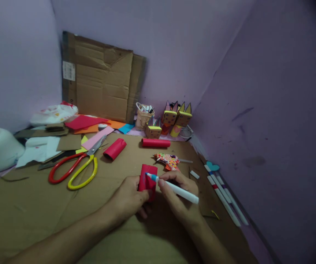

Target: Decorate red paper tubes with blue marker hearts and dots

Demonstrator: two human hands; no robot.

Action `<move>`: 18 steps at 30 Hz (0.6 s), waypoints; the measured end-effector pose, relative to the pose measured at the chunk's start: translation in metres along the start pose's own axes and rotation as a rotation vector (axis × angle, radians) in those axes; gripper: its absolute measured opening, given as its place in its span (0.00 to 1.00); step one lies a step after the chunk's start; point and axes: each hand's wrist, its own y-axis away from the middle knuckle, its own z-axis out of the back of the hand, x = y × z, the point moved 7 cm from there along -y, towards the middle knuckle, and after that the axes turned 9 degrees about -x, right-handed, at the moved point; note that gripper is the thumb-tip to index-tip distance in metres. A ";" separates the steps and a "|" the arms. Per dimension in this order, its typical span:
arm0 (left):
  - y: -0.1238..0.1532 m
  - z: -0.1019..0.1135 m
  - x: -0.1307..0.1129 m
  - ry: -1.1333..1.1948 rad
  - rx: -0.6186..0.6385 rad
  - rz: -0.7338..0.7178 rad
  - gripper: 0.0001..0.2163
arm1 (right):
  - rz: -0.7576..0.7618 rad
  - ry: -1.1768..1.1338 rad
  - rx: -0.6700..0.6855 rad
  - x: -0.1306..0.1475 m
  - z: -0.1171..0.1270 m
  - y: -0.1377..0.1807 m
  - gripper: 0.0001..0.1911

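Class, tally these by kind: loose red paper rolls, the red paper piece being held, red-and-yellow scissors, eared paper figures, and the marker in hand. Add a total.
Loose red paper rolls: 2
Held red paper piece: 1
Red-and-yellow scissors: 1
Eared paper figures: 3
Marker: 1
Total: 8

One head-worn view looks forward and down, close over the left hand (129, 201), right hand (179, 205), pen (185, 195) and paper (147, 174), facing the wall corner (223, 60).
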 end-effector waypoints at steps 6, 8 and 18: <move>0.000 0.000 0.001 0.009 -0.026 0.003 0.11 | -0.015 0.002 0.057 -0.001 -0.003 0.002 0.06; 0.001 -0.001 -0.002 -0.007 -0.025 -0.019 0.10 | -0.016 -0.001 0.031 -0.001 -0.001 0.002 0.06; 0.002 0.003 -0.002 -0.088 -0.065 -0.054 0.03 | 0.028 -0.014 0.003 0.006 0.001 0.001 0.05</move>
